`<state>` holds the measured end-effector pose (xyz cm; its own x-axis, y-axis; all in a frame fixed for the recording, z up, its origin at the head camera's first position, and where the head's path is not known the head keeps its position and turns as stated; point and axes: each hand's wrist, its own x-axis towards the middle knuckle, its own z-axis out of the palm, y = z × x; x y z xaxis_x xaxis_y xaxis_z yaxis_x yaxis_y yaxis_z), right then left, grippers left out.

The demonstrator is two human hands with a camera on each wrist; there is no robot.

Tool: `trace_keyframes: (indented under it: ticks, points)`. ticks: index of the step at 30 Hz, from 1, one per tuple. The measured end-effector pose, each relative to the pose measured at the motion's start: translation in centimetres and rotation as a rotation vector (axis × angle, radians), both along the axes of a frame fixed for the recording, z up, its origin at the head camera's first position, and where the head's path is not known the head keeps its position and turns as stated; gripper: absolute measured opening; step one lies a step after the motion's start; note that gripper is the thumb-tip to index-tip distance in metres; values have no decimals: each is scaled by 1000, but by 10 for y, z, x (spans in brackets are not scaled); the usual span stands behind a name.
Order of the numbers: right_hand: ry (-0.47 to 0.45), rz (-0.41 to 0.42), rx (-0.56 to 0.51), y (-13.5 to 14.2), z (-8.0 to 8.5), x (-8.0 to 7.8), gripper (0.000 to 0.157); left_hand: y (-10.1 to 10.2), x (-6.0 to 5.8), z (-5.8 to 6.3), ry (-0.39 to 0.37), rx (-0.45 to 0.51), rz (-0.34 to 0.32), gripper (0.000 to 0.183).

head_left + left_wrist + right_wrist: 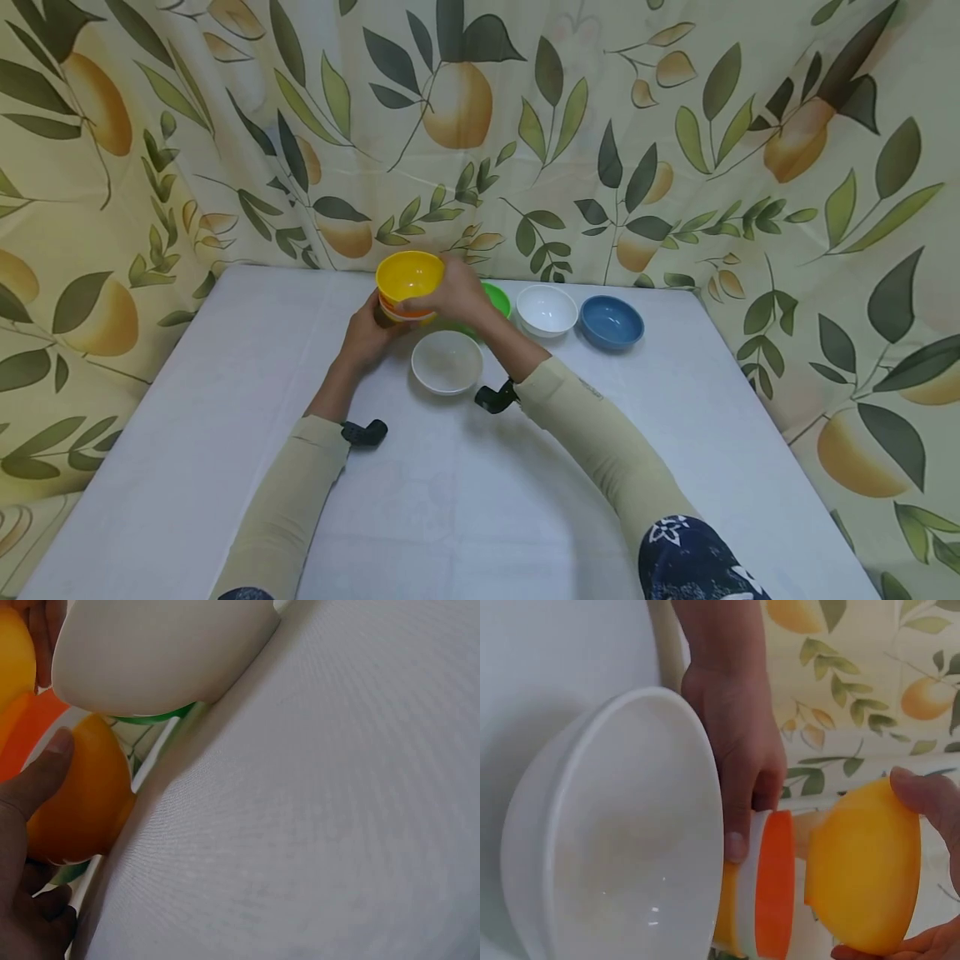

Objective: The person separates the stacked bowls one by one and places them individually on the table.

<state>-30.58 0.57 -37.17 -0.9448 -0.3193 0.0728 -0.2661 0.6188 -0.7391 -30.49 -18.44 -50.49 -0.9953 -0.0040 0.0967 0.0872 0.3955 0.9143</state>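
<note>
My right hand [459, 292] grips a small yellow bowl [866, 862] by its rim and base side. In the right wrist view, that bowl is a little apart from a stack of nested bowls [776, 885] with orange-red, white and yellow-orange bands. My left hand [367, 333] holds this stack, its thumb on the side of the lower yellow-orange bowl [86, 802]. The stack is close over the table. Just in front of the hands stands a white bowl [446, 364], which looms large in both wrist views.
Behind my right wrist a green bowl [498, 298] is partly hidden. To its right stand another white bowl [547, 311] and a blue bowl [612, 323]. A white cloth covers the table [420, 508], and a fruit-patterned curtain [540, 125] hangs behind its far edge.
</note>
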Motion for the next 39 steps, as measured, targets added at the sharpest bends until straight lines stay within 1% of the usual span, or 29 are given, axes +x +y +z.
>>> trace_keyframes:
  ticks: [7, 12, 19, 24, 29, 31, 39]
  points:
    - [-23, -16, -16, 10, 2, 8, 90, 0, -1, -3, 22, -15, -6, 96]
    - [-22, -26, -16, 18, 6, 13, 99, 1, -2, -4, 19, -32, -2, 95]
    - [-26, -47, -33, 30, 11, 18, 91, 1, -2, -4, 49, -50, -8, 94]
    - [-32, -80, -30, 42, 5, 19, 97, 1, -1, -4, 43, -54, -13, 96]
    - [-34, -115, -44, 54, -2, 21, 94, 2, 0, -4, 23, -46, -12, 100]
    - [-48, -126, -54, 58, -4, 22, 93, 2, 1, -3, 17, -41, -8, 101]
    - [-94, -167, -94, 67, -8, 24, 102, 3, 2, -1, 17, -37, 6, 103]
